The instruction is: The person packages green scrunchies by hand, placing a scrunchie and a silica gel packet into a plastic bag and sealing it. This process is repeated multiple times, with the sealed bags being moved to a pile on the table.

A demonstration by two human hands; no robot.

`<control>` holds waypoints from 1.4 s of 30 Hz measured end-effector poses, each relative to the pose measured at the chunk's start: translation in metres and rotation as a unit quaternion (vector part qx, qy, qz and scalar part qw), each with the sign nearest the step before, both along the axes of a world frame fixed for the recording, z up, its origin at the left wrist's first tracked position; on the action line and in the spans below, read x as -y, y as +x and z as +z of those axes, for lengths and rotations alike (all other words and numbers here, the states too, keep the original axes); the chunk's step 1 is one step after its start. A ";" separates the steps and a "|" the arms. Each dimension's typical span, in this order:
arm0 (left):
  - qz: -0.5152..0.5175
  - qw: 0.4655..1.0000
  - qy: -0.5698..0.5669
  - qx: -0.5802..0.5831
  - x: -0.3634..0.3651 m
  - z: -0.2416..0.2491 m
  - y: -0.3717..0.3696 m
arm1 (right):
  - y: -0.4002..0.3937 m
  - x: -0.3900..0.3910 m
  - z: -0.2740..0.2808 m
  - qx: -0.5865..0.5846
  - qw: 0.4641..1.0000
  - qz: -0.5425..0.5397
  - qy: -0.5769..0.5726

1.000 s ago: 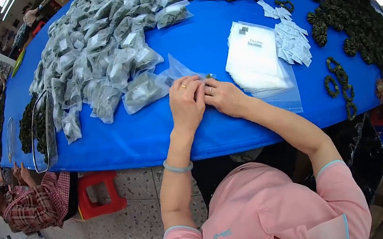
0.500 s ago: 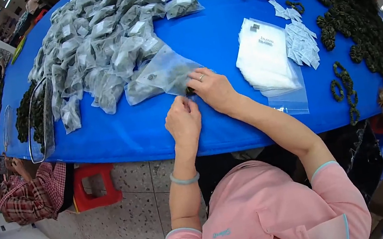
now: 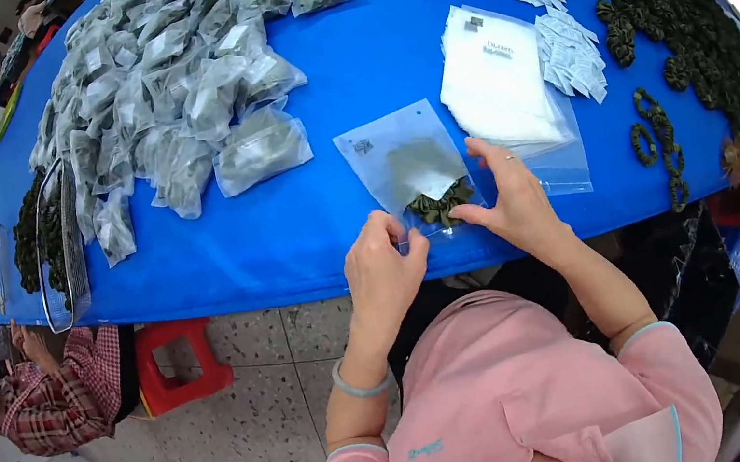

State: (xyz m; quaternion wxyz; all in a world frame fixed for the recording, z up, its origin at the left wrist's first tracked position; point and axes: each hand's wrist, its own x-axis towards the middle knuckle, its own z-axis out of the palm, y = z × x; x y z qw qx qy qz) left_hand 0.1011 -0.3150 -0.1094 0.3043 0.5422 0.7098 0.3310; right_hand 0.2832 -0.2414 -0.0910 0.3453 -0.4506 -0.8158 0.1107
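Note:
A clear bag [image 3: 369,165] lies on the blue table near its front edge, with a dark green scrunchie [image 3: 440,205] and a small white slip inside at its near end. My left hand [image 3: 382,263] pinches the bag's near left corner between thumb and fingers. On the other side, my right hand [image 3: 520,206] has its thumb and fingers spread, the thumb touching the scrunchie end. To the right sits a stack of flat empty bags [image 3: 497,77], and white paper slips [image 3: 571,55] lie beside it.
Many filled bags [image 3: 172,98] are heaped at the back left. Green scrunchies [image 3: 679,32] are piled at the right. Wire baskets [image 3: 77,280] stand at the left. A person [image 3: 54,391] sits beside a red stool [image 3: 179,366].
The bag has turned from pointing left to lying upright in front of me, its scrunchie end toward me. My right hand has moved right and opened; my left hand has moved slightly right and down.

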 end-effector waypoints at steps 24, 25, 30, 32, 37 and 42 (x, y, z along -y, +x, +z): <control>0.083 0.992 0.089 -0.014 -0.018 -0.018 0.023 | -0.004 -0.037 -0.032 -0.009 0.992 -0.101 -0.072; 0.084 0.992 0.088 -0.015 -0.015 -0.018 0.022 | -0.001 -0.035 -0.032 -0.009 0.992 -0.100 -0.073; 0.069 0.969 -0.046 0.231 0.001 -0.007 0.019 | 0.015 -0.005 -0.023 -0.021 1.000 -0.018 0.000; 0.080 0.949 -0.071 0.295 0.006 -0.003 0.020 | 0.013 0.006 -0.023 -0.047 0.996 0.078 -0.023; 0.093 0.911 -0.112 0.387 0.018 0.000 0.019 | 0.007 0.025 -0.022 -0.087 0.980 0.170 -0.052; 0.089 0.875 -0.121 0.460 0.025 -0.006 0.018 | 0.005 0.035 -0.025 -0.089 0.978 0.177 -0.063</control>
